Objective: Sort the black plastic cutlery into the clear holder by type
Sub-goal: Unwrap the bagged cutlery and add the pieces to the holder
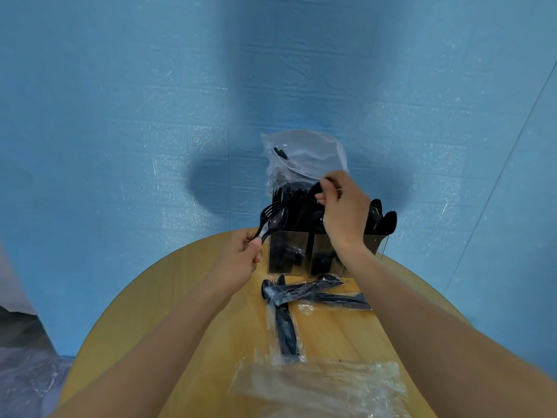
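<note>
Left hand (pixel 241 257) is up at the near-left corner of the clear holder (pixel 319 251), fingers curled tight around the handles of a black fork (pixel 265 215) and a black spoon (pixel 276 220), both sticking up and away from the hand, their heads just beside the holder's left compartment. Right hand (pixel 343 206) reaches over the top of the holder, above its middle and right sections, fingers bent down among the upright black cutlery (pixel 297 203) already standing there; it looks to be pinching something thin at the fingertips, though exactly which piece it has is hard to make out. The holder stands at the far edge of the round wooden tabletop (pixel 168 297), packed with forks on the left and rounded spoon heads (pixel 382 220) poking up on the right, beyond the right hand. Behind it, a crumpled clear plastic bag (pixel 301 155) rises against the blue wall (pixel 120 116). Nearer the person, between the two forearms, lie wrapped cutlery packs (pixel 304 294) crossing one another on the tabletop, well below both hands. At the near edge sits a heap of empty clear wrappers (pixel 319 387).
</note>
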`<control>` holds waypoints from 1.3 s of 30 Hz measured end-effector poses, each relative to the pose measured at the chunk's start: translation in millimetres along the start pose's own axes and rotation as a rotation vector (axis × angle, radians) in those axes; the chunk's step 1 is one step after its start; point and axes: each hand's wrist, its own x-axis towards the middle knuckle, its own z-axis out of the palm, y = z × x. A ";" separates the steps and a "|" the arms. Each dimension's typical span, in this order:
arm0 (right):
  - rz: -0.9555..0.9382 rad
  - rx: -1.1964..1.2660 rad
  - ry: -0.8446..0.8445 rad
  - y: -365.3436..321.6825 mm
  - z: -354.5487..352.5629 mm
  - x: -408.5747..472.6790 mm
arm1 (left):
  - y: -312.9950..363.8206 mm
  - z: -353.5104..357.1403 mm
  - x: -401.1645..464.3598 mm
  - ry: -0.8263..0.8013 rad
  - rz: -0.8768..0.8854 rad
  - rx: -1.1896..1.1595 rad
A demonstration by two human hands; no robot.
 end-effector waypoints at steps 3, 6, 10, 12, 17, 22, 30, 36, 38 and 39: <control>-0.018 -0.072 -0.121 7.3 7.6 -6.7 | 2.0 2.1 1.1 -0.005 0.005 -0.024; -0.009 -0.137 -0.169 10.1 8.6 -8.5 | 3.4 4.2 1.7 -0.005 0.008 -0.028; -0.063 -0.244 -0.239 11.4 9.4 -11.4 | 4.3 8.2 2.2 -0.007 -0.008 -0.055; -0.077 -0.271 -0.290 11.3 9.9 -10.5 | 5.4 10.0 1.7 -0.009 -0.020 -0.050; -0.108 -0.185 -0.277 -1.5 -2.3 -8.1 | 12.4 17.7 0.7 -0.027 -0.002 -0.030; 0.098 -0.006 -0.402 -3.4 -21.3 -11.8 | 19.2 39.0 -1.9 -0.095 0.058 0.002; 0.197 0.046 -0.177 3.8 -59.3 3.4 | 24.7 56.5 -5.4 -0.216 0.139 0.127; 0.375 0.280 -0.053 9.8 -84.7 10.3 | 19.3 51.5 -4.3 -0.109 0.077 0.210; 0.396 0.258 -0.074 11.1 -88.6 8.3 | 18.9 51.9 -4.8 -0.070 0.066 0.219; 0.396 0.227 -0.088 12.2 -89.6 7.4 | 18.8 53.1 -4.7 -0.063 0.065 0.217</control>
